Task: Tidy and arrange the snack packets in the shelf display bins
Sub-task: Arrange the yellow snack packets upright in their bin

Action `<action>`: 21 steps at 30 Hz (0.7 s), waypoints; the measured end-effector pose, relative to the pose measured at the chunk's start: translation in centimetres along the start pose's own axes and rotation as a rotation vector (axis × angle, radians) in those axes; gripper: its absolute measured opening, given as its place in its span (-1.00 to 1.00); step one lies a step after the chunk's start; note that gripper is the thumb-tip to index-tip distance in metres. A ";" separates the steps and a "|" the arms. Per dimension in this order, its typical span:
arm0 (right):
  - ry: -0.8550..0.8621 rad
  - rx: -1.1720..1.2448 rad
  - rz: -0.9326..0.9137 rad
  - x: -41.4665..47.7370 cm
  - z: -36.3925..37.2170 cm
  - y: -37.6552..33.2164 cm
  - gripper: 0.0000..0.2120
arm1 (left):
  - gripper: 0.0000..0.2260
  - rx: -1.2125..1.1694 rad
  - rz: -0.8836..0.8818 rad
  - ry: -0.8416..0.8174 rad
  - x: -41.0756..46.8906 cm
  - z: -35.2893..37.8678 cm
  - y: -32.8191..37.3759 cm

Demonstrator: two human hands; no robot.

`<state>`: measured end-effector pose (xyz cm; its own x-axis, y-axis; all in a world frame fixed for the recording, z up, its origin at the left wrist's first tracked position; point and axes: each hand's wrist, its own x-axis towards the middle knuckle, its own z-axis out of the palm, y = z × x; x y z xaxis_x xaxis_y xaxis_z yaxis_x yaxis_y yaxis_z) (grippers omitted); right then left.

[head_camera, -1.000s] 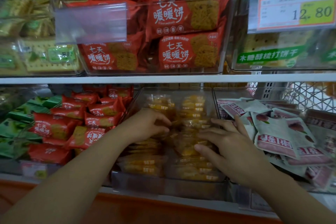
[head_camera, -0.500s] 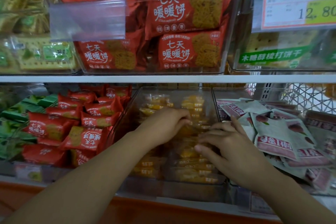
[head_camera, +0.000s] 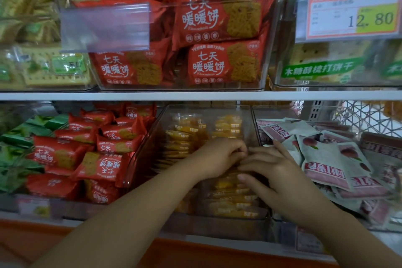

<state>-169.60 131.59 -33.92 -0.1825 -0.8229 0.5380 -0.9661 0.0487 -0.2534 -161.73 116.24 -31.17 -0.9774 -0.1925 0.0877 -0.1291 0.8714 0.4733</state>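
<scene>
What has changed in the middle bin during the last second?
The left hand moved right across the yellow packets until its curled fingers met the right hand; whether it grips a packet cannot be seen. The right hand stayed resting on the packets. The red packets and white pouches did not move.

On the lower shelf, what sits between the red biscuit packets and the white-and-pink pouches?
A clear plastic bin of yellow snack packets, with the left hand and right hand among them, seen in the head view.
</scene>
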 end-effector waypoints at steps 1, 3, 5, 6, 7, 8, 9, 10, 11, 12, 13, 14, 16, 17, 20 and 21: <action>0.042 -0.005 -0.006 0.0 -0.1 0.2 -0.66 | -0.89 0.000 -0.003 -0.012 -0.3 0.1 0.1; 0.091 -0.007 0.003 -0.1 -0.5 0.5 -0.71 | -0.83 -0.059 -0.015 -0.008 -1.0 -0.3 0.1; 0.093 -0.005 0.008 -0.4 -0.7 0.6 -0.69 | -0.74 -0.090 -0.014 0.030 -2.1 -1.0 -0.2; 0.084 -0.010 0.005 -0.5 -0.7 0.6 -0.68 | -0.67 -0.068 -0.013 0.018 -2.9 -1.3 -0.2; 0.077 -0.022 0.002 -0.6 -0.7 0.6 -0.67 | -0.58 -0.017 -0.022 -0.031 -3.8 -1.2 -0.1; 0.081 -0.039 0.000 -0.7 -0.6 0.6 -0.66 | -0.50 0.063 -0.050 -0.110 -4.8 -0.9 0.1; 0.093 -0.053 0.004 -0.7 -0.6 0.7 -0.67 | -0.43 0.164 -0.088 -0.194 -5.7 -0.6 0.4; 0.105 -0.061 0.013 -0.7 -0.7 0.7 -0.67 | -0.39 0.256 -0.120 -0.257 -6.4 -0.1 0.8; 0.116 -0.064 0.023 -0.7 -0.8 0.8 -0.68 | -0.37 0.318 -0.139 -0.289 -6.9 0.2 1.1; 0.128 -0.065 0.030 -0.7 -0.9 0.8 -0.68 | -0.35 0.347 -0.148 -0.297 -7.0 0.5 1.4; 0.136 -0.064 0.036 -0.8 -0.9 0.9 -0.68 | -0.34 0.358 -0.155 -0.295 -6.9 0.6 1.6; 0.140 -0.059 0.043 -0.8 -1.0 0.8 -0.68 | -0.34 0.361 -0.161 -0.293 -6.7 0.7 1.5; 0.143 -0.039 0.057 -0.9 -1.0 0.8 -0.68 | -0.32 0.367 -0.179 -0.309 -6.1 0.8 1.5; 0.147 -0.025 0.064 -0.9 -1.0 0.8 -0.68 | -0.30 0.371 -0.188 -0.322 -5.9 0.8 1.4; 0.158 0.027 0.092 -0.7 -1.0 0.9 -0.67 | -0.27 0.367 -0.219 -0.344 -4.9 0.5 1.5; 0.165 0.040 0.099 -0.7 -0.9 1.0 -0.69 | -0.26 0.360 -0.229 -0.344 -4.4 0.5 1.5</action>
<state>-170.59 132.74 -33.78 -0.3067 -0.7111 0.6327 -0.9346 0.0990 -0.3417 -157.69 118.60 -31.30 -0.9082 -0.2892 -0.3026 -0.3351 0.9356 0.1113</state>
